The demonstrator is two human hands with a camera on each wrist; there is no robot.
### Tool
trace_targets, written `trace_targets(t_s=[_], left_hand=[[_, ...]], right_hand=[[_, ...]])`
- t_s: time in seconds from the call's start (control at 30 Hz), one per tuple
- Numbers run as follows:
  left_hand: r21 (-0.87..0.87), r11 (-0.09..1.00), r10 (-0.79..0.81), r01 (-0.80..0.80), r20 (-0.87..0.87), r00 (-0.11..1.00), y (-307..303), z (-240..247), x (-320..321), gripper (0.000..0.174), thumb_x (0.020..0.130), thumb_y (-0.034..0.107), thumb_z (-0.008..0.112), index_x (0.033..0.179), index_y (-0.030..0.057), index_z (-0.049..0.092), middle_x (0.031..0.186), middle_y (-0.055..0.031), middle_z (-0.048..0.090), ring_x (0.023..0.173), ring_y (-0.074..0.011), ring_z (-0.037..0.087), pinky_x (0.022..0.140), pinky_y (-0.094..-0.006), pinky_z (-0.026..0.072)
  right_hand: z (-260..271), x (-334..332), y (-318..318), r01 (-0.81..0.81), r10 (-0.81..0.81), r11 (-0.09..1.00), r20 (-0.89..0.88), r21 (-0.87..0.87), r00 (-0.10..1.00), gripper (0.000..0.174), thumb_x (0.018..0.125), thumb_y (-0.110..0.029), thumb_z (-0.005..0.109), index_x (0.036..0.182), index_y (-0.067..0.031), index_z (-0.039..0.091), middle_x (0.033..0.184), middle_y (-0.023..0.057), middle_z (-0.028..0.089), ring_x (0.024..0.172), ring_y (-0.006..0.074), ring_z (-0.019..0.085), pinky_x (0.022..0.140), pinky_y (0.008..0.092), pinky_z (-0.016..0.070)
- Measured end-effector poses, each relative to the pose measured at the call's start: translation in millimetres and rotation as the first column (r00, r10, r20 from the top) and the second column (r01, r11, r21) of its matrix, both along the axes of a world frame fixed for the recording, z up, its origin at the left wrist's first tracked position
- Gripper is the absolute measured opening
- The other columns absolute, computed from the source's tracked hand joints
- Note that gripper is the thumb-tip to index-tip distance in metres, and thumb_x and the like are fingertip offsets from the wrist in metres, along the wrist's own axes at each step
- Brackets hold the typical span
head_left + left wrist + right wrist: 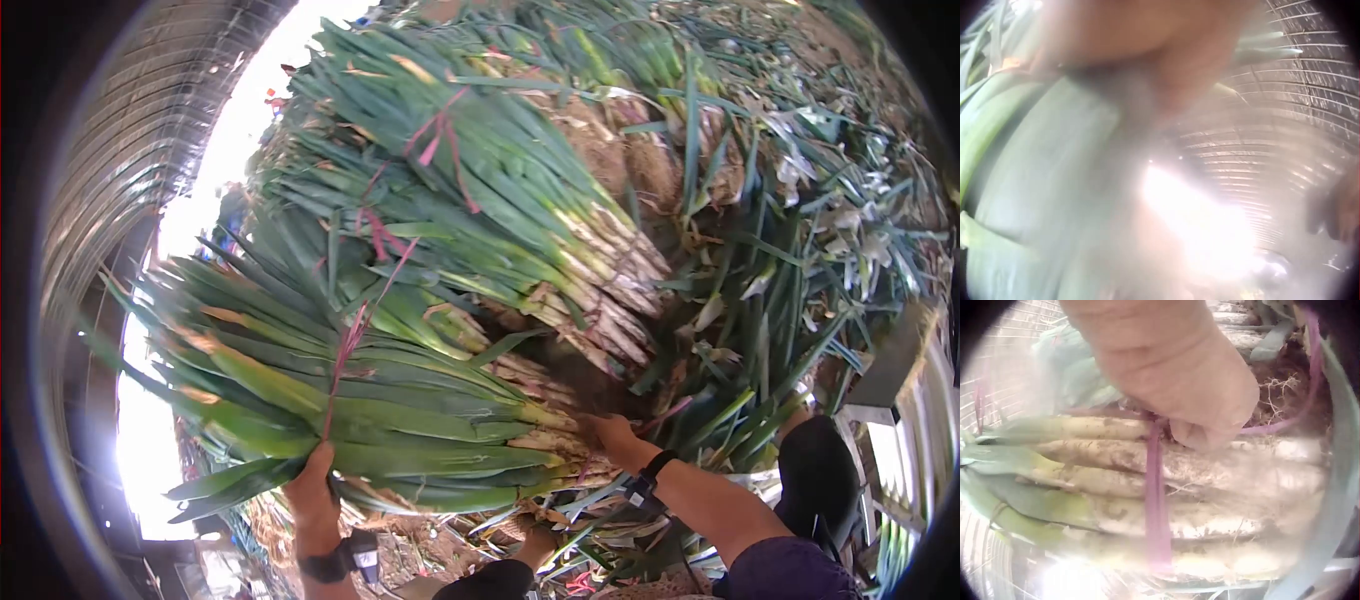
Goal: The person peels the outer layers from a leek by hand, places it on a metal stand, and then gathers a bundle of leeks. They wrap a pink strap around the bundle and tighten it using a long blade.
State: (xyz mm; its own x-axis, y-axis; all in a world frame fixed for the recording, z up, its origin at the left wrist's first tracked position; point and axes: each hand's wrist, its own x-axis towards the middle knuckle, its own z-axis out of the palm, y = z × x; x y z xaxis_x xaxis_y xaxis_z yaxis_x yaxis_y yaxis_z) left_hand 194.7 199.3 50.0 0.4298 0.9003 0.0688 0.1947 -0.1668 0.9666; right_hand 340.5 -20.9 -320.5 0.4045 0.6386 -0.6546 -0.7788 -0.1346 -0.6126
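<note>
A thick bundle of long green onions (430, 420) lies across the front in the head view, leaves to the left and pale root ends to the right. A pink tie (345, 350) bands its leaves. My left hand (313, 495) grips the near edge of the leaves where this tie comes down; in the left wrist view its fingers (1141, 37) are blurred over a broad leaf. At the white stalks, my right hand (615, 443) holds the bundle by a second purple-pink tie (1159, 512), which runs up into its curled fingers (1210, 419).
Another tied bundle (500, 190) lies just beyond, on a heap of green onions. Loose leaves and trimmings (840, 220) cover the right side. A metal-edged frame (890, 370) stands at right. A curved ribbed roof (130, 160) rises at left.
</note>
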Motion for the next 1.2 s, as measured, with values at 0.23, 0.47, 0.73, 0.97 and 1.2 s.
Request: trace_targets(t_s=[0.23,0.47,0.73,0.97,1.2], left_hand=[[0.318,0.905,-0.150,0.283,-0.383,0.911,52.9,47.0,-6.0,0.043,0.082,0.013,0.055,0.123,0.0034,0.049,0.111,-0.0064,0.057,0.092,-0.0190,0.058,0.076,-0.0297,0.0488],[0.018,0.983,-0.179,0.184,-0.160,0.971,179.8,28.5,6.5,0.047,0.081,0.003,0.056,0.127,0.0045,0.046,0.121,-0.0136,0.052,0.110,-0.0232,0.051,0.085,-0.0362,0.0476],[0.055,0.988,0.156,-0.146,-0.301,0.941,105.5,-128.1,71.5,0.073,0.077,0.016,0.062,0.140,0.0088,0.027,0.137,-0.0109,0.037,0.116,-0.0235,0.042,0.097,-0.0356,0.0337],[0.504,0.603,0.031,0.619,-0.789,0.613,8.3,-179.1,8.6,0.034,0.087,0.018,0.054,0.115,-0.0008,0.052,0.132,-0.0239,0.038,0.119,-0.0378,0.041,0.099,-0.0467,0.0343],[-0.633,0.771,-0.065,0.064,0.021,0.998,-109.1,-206.1,11.5,0.033,0.080,-0.007,0.051,0.111,0.0048,0.051,0.119,-0.0072,0.048,0.104,-0.0195,0.053,0.080,-0.0306,0.0492]], right_hand=[[52.1,33.1,4.6,0.402,-0.336,0.882,-0.268,0.248,0.903,0.015,0.087,-0.015,0.059,0.079,-0.0017,0.058,0.067,0.0030,0.053,0.052,0.0098,0.047,0.051,0.0292,0.0495],[105.0,30.9,54.7,0.254,-0.249,0.957,-0.058,0.139,0.967,0.035,0.086,-0.016,0.062,0.111,0.0041,0.048,0.083,0.0104,0.059,0.064,0.0167,0.053,0.053,0.0293,0.0454],[-56.6,93.1,42.7,0.344,-0.258,0.939,0.636,-0.012,0.727,0.017,0.082,-0.021,0.061,0.088,-0.0057,0.064,0.073,0.0056,0.059,0.063,0.0188,0.054,0.056,0.0355,0.0408],[27.8,151.6,50.1,0.236,-0.013,0.941,0.671,-0.243,0.741,0.030,0.078,-0.026,0.063,0.096,-0.0028,0.065,0.083,0.0169,0.066,0.076,0.0329,0.062,0.068,0.0404,0.0458],[9.3,179.6,59.8,0.003,0.323,0.913,0.726,-0.409,0.607,0.018,0.080,-0.019,0.061,0.089,-0.0050,0.068,0.076,0.0143,0.065,0.070,0.0276,0.062,0.061,0.0373,0.0462]])
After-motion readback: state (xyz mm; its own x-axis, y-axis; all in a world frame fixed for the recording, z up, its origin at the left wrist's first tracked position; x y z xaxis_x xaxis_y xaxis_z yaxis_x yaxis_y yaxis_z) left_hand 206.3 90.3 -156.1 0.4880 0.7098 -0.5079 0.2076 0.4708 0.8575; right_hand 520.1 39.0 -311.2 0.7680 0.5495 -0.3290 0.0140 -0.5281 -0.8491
